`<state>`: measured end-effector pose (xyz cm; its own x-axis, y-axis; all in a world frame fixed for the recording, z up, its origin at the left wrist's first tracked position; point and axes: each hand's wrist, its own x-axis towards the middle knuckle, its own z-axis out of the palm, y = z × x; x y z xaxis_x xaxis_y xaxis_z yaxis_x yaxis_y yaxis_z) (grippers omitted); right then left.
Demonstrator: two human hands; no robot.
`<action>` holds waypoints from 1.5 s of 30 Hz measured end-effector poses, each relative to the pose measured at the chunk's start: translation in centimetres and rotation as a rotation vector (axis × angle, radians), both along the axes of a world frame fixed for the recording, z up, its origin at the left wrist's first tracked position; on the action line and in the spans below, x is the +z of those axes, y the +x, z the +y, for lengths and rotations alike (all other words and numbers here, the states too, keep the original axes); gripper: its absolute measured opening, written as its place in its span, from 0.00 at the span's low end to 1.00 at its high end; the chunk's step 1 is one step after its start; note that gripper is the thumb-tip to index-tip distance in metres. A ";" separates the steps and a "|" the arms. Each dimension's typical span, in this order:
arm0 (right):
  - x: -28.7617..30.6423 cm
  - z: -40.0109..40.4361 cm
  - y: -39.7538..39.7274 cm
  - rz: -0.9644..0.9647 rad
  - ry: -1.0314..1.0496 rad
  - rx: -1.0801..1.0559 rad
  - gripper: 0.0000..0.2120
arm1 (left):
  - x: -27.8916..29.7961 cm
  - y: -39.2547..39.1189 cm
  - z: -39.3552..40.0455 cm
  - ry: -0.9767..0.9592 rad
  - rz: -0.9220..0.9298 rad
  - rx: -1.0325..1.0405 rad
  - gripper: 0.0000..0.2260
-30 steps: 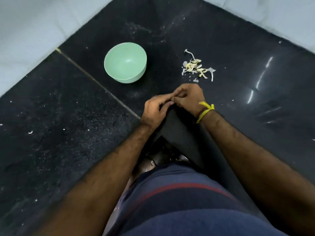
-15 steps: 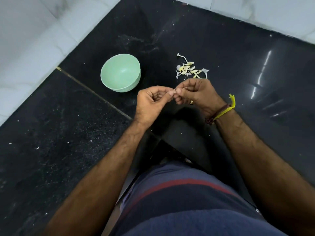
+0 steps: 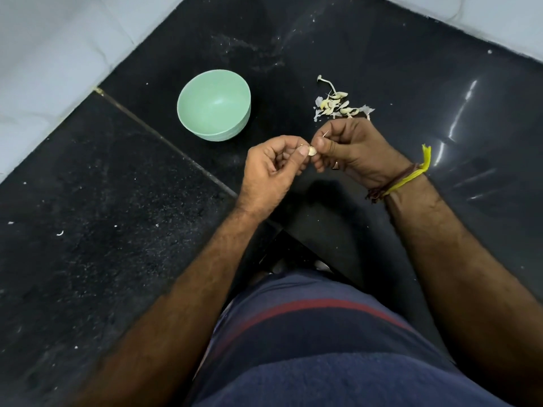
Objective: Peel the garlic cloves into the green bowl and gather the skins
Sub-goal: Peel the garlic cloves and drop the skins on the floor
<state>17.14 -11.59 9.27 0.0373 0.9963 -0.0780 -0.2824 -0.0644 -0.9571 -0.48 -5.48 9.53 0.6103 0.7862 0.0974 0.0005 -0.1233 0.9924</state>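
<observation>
Nearest, I see my dark blue shirt with a red stripe, both bare forearms reaching out over the black surface. My left hand and right hand meet above it, thumb and fingertips of each pinched on one small pale clove between them. A thin sliver sticks up from the right fingers. A yellow and brown thread band circles the right wrist. Just beyond the right hand lies the pile of cloves and skins. Farther left stands the green bowl, upright, nothing in it. White wall tiles edge the far side.
</observation>
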 end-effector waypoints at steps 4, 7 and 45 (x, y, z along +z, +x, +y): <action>0.1 0.2 -0.5 0.134 -0.038 0.023 0.05 | 0.3 0.1 -0.9 -0.033 -0.015 0.042 0.04; 0.2 0.5 -0.9 0.177 -0.052 -0.002 0.04 | 0.6 0.4 -0.9 -0.044 0.013 0.054 0.04; -1.2 0.6 -3.4 0.015 0.151 -0.326 0.10 | 0.9 -0.1 0.0 0.438 0.162 0.357 0.06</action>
